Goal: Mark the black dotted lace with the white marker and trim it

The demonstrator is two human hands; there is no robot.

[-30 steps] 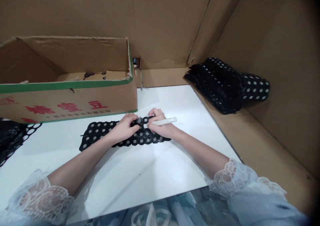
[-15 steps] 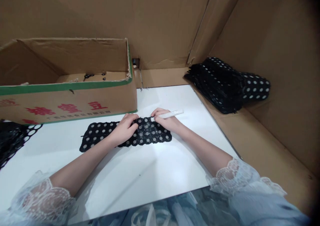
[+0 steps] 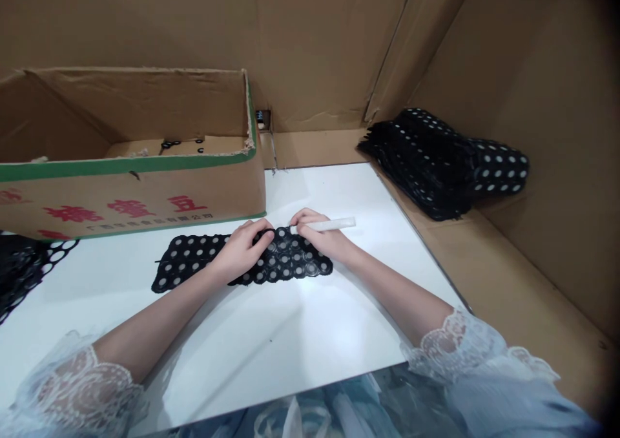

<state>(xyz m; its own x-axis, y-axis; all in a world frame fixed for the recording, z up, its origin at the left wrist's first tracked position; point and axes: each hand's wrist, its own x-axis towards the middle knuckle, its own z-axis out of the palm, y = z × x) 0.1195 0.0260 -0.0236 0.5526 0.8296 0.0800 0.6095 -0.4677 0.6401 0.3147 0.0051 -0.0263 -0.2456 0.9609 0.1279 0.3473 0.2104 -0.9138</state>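
Note:
A black sheet with rows of pale round dots [image 3: 188, 256] lies across the white table, its scalloped edges flat on the surface. My left hand [image 3: 243, 249] rests over its middle, thumb and fingers pinching the far edge. At the sheet's far right part, my right hand [image 3: 320, 232] is closed around a slim white pen-like tool [image 3: 341, 223]. The tool's tip points left onto the sheet's far edge, close to my left fingertips. My right fingers also touch that edge; exactly what the tip does there is too small to tell.
An open cardboard box [image 3: 145, 192] with scissors-like black handles [image 3: 169, 144] inside stands at the back left. Black ring-edged material [image 3: 22, 270] lies at the left. A pile of black dotted sheets [image 3: 436, 160] leans by the right cardboard wall [image 3: 542, 102].
My left thumb and fingertips have moved slightly right along the sheet's far edge. The white tool has tilted a little flatter in my right hand. The camera view has shifted slightly.

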